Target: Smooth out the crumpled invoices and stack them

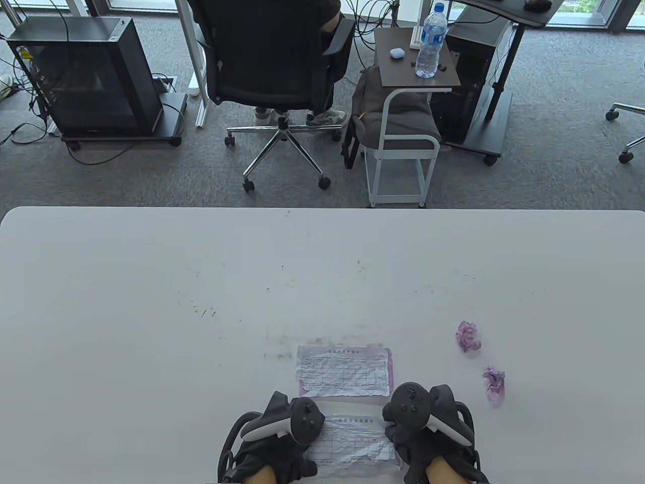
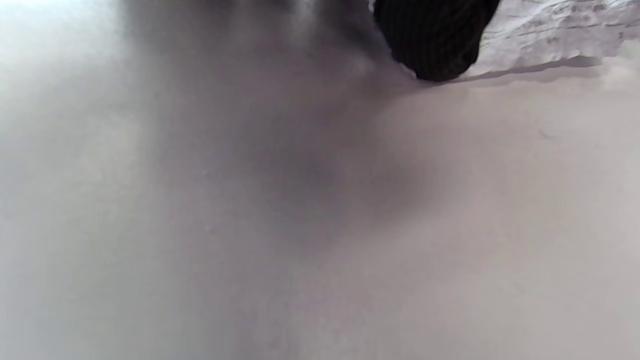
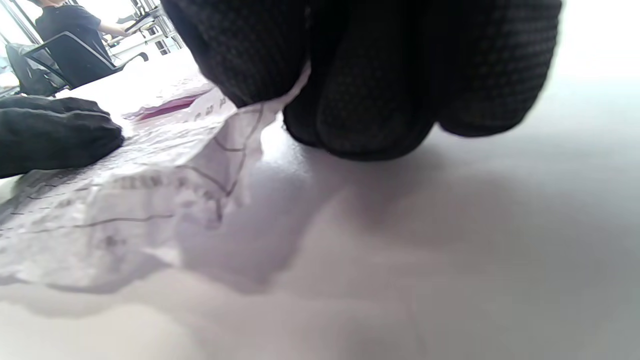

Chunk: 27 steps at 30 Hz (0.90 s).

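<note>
I count four invoices on the tabletop (image 1: 151, 302), and I judge the job a little under halfway. One flattened invoice (image 1: 344, 371) already lies spread out, pink border showing, just beyond my hands. The invoice in hand (image 1: 351, 439) sits at the near edge between my left hand (image 1: 274, 443) and right hand (image 1: 428, 433); it is opened out but still creased, its right edge lifted off the surface. In the right wrist view my right fingers (image 3: 370, 100) pinch that lifted edge, curled round it. Of the left fingers (image 2: 432, 40) I see only one dark tip resting at the paper's left edge; whether it presses flat or pinches I cannot tell. Two crumpled balls (image 1: 468, 337) and (image 1: 494, 383) wait untouched, well to the right. Nothing is stacked yet: this sheet needs smoothing and laying on the first.
</note>
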### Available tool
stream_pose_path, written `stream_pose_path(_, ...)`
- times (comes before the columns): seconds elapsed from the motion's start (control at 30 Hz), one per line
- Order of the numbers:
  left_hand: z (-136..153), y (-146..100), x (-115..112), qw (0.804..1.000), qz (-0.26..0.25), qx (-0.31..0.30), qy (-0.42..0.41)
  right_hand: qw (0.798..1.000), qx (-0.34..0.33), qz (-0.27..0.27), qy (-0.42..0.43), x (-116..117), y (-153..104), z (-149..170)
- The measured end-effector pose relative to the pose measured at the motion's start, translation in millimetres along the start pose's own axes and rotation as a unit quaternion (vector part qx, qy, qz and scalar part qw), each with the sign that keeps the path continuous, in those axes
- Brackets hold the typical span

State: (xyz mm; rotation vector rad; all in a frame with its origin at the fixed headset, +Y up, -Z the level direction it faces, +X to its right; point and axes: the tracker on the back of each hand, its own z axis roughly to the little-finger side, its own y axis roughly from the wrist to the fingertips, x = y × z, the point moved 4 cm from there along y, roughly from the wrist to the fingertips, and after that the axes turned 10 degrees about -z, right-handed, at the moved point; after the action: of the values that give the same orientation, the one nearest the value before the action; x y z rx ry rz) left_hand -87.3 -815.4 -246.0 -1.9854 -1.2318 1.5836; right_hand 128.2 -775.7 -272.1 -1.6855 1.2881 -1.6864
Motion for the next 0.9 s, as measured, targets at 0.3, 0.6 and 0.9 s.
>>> stream_pose_path(0.3,4,0,0,1.000,0.000,-0.002,-0.008,0.993,0.051,0.090,-0.057,-26,-18,6)
stream_pose_path(0.6,6,0,0,1.000,0.005,-0.001,-0.017,0.963,-0.246,-0.042,-0.102,19,-22,-101)
stream_pose_path(0.9,6,-1,0,1.000,0.012,0.004,-0.023,0.952,-0.198,-0.161,-0.170,55,-11,-106)
